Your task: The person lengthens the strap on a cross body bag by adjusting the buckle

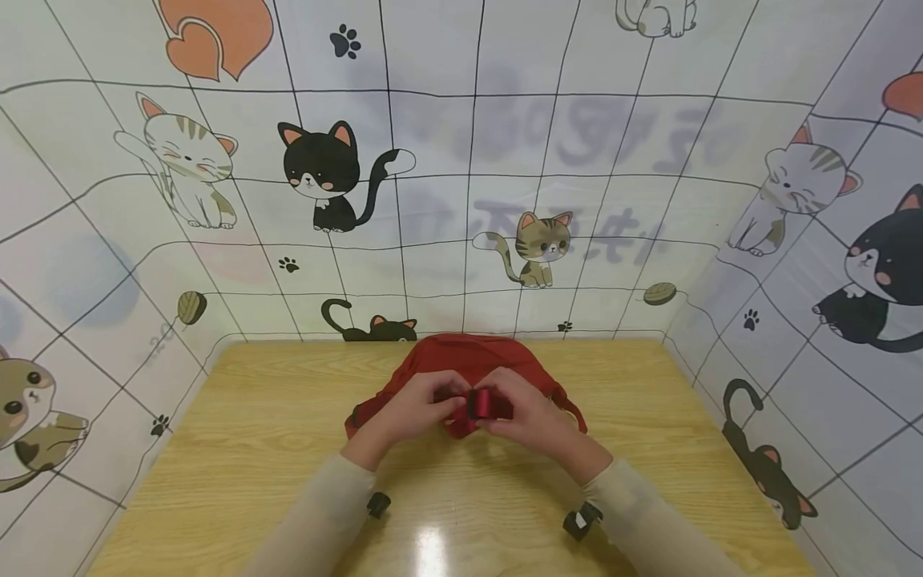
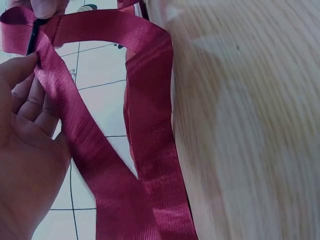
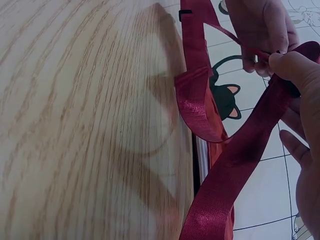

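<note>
A red fabric bag [image 1: 469, 357] lies on the table behind both hands. My left hand [image 1: 418, 407] and right hand [image 1: 532, 415] meet in front of it over a dark red webbing strap [image 2: 80, 115]. A black strap slider [image 2: 34, 36] sits where the webbing loops through, between the fingertips. In the left wrist view, my left thumb and fingers pinch the strap at the slider's lower end. From the right, my thumb and fingers grip the webbing loop beside the slider, partly covering it in the right wrist view. Long lengths of strap [image 3: 215, 200] hang down from the hands.
The wooden table [image 1: 274, 449] reaches to a wall sheet [image 1: 433, 272] printed with cats and grid lines, which also rises on both sides. Another black fitting [image 3: 185, 15] sits higher on the strap. Black wrist devices [image 1: 581, 521] are at both sleeves.
</note>
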Motion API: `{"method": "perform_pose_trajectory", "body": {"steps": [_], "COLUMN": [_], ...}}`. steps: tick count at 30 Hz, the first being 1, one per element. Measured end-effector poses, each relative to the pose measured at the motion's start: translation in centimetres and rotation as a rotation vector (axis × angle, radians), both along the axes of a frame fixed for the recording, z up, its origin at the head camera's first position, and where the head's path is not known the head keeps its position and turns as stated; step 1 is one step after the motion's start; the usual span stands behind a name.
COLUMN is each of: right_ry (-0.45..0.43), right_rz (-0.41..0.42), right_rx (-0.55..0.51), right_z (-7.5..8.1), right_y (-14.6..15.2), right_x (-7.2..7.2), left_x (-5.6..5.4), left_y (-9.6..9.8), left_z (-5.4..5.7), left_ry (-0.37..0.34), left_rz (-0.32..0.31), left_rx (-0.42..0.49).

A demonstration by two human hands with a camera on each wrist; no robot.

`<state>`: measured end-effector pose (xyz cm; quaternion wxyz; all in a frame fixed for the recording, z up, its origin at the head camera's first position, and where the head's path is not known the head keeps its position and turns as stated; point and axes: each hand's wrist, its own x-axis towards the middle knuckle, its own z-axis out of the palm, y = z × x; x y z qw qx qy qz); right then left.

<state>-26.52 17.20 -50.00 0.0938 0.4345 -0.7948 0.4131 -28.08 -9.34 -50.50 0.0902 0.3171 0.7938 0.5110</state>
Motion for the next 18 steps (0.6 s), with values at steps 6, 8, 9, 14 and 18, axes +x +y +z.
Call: {"method": "perform_pose_trajectory", "body": {"steps": [6,8,9,14,18], "right_ry": [0.031,0.041,0.045,0.061,0.063], "right_rz": [0.0,-0.003,-0.005,-0.011,-0.007], "right_rx": [-0.033,-0.036,-0.038,-0.047,-0.049], "right_z": [1.5,2.2,2.4,2.9,2.8], "right_y": [-0.6,-0.6,-0.6,-0.6,-0.5], "right_x": [1.1,1.5,1.6,1.9,1.7], "left_x": [0.2,0.2,0.2,0.1,-0.1], "left_y": [-0.8,-1.3,-1.5,-2.2,-2.0], "left_z": [-0.1,-0.3,-0.4,-0.9,-0.8], "left_ry": [0.046,0.067,0.072,0.064,0.051], "left_rz": [0.035,0.063,0.074,0.089,0.075], "left_rx": [-0.069,-0.114,-0.132,-0.16,-0.137]}}
